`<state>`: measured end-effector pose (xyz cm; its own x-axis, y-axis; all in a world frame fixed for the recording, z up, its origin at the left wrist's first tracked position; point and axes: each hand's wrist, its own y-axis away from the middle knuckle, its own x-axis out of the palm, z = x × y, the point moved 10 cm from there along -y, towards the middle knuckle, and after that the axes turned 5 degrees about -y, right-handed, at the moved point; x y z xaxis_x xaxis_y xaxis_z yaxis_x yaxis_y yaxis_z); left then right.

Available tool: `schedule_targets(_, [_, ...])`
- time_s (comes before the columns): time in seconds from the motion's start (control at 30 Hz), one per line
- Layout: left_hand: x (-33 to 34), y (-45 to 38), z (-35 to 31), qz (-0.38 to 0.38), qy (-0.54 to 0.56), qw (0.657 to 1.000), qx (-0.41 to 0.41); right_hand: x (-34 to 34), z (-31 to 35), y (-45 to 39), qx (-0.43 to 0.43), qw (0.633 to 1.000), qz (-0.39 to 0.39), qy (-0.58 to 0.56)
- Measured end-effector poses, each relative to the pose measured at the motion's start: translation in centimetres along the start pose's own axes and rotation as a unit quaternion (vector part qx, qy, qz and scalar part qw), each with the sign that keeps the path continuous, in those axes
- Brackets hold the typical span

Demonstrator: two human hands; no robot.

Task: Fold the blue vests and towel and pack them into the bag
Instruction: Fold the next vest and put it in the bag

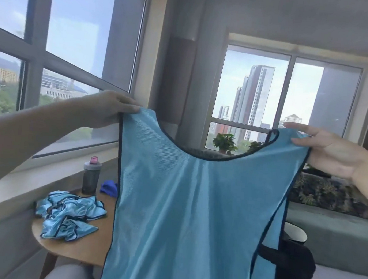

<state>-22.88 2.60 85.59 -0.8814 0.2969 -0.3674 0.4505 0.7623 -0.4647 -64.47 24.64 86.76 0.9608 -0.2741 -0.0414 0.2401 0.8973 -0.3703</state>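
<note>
Between two raised hands, well above the round wooden table (77,250): light-blue mesh vest (194,217) held up by its shoulder straps, hanging full length, long axis vertical, hem dropping out of view at the bottom. Left hand (108,109) pinching the left strap at its top corner, thumb and fingers closed on the fabric; right hand (327,150) gripping the right strap, thumb over the front, fingers largely straight and spread behind. Both hands level and equally near the garment — one at each upper corner, neckline sagging between them. Likely next: a lengthwise fold, strap brought to strap, so either hand could travel across to the other. Down on the table, to the left and below — a crumpled pile of blue vests (69,216), not yet folded, with a darker blue towel (108,188) just behind and a grey shaker bottle (91,176) beside it. Black bag (292,266) partly hidden behind the vest's lower right edge, nearer the right hand's side; whether open, impossible to tell.
</note>
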Motion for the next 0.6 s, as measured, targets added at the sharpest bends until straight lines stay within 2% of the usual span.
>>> schedule_targets(0.07, [-1.1, -0.1, -0.6, -0.025, -0.007, 1.0, 0.015, 0.7, 0.2, 0.3, -0.001, 1.0, 0.008, -0.004])
schedule_targets(0.23, [0.6, -0.2, -1.1, 0.023, 0.168, 0.985, 0.021, 3.1, -0.6, 0.7, 0.027, 0.995, 0.084, 0.047])
schedule_targets(0.37, [0.3, 0.4, -1.7, 0.02, 0.262, 0.963, 0.06, 3.4, 1.2, 0.7, -0.037, 0.996, 0.075, -0.036])
schedule_targets(0.43, [0.7, 0.8, -0.7, -0.01, 0.222, 0.974, 0.049, 3.2, 0.3, 0.6, -0.018, 0.998, 0.06, -0.018])
schedule_targets(0.53, [1.3, 1.2, 1.2, -0.055, 0.083, 0.995, 0.014, 2.4, -2.0, 0.5, 0.042, 0.995, 0.017, 0.093])
schedule_targets(0.6, [0.7, 1.3, 1.2, -0.088, -0.018, 0.996, 0.025, 2.0, -2.2, 0.5, 0.041, 0.988, -0.004, 0.152])
